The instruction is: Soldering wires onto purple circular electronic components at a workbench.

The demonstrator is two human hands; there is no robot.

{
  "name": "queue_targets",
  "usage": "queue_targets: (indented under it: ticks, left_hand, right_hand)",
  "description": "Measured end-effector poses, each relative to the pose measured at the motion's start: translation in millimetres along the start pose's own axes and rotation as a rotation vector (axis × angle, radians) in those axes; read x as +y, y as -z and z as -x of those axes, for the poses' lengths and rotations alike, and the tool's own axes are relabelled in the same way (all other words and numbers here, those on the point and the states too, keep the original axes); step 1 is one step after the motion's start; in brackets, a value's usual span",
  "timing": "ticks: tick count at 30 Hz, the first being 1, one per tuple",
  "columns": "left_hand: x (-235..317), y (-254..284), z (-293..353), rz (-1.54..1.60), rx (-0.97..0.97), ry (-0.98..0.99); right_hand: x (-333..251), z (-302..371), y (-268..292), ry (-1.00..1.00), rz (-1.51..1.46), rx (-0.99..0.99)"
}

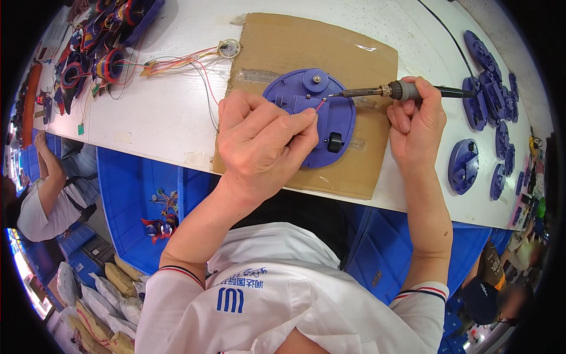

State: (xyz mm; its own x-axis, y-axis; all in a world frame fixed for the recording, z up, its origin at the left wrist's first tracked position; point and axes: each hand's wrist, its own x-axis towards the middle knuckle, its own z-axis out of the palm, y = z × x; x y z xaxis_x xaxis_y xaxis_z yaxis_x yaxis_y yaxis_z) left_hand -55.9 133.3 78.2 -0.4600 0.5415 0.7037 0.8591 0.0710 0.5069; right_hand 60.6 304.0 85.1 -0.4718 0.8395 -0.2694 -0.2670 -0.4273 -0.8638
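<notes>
A purple oval plastic base (339, 112) lies on a cardboard sheet (306, 38), with a small black wheel (335, 141) at its right side and a metal knob on its far end. My left hand (262, 138) is closed over the base's left part, pinching a thin red wire (321, 104) whose end stands near a metal terminal. My right hand (420, 115) grips the handle of a soldering iron (401, 90) that points left. Its tip is close to the terminal and the wire's end; I cannot tell if they touch.
Left of the cardboard, a round component (229, 48) trails several red and yellow wires. Wired red-and-purple parts (88, 65) pile up at the far left. Several purple bases (464, 166) lie on the right. Blue bins (132, 203) stand below the table edge; other people are at both sides.
</notes>
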Motion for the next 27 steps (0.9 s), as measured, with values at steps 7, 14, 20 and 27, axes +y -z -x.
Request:
queue_targets:
  ticks: [7,14,20,27]
  left_hand:
    - [-0.1,-0.3,-1.1,-0.016,-0.007,-0.002]
    - [0.1,-0.8,-5.0,-0.018,-0.025,-0.023]
    - [8.0,6.8,-9.4,-0.002,-0.134,0.064]
    - [24.5,11.9,-12.6,0.02,-0.215,0.144]
  right_hand:
    - [-2.3,-1.7,0.9,-0.016,-0.033,-0.006]
    - [-5.3,-4.1,2.4,-0.02,-0.072,-0.014]
    - [-13.1,-4.1,2.0,0.006,-0.109,-0.028]
    - [-21.6,-5.7,6.9,-0.028,-0.193,-0.056]
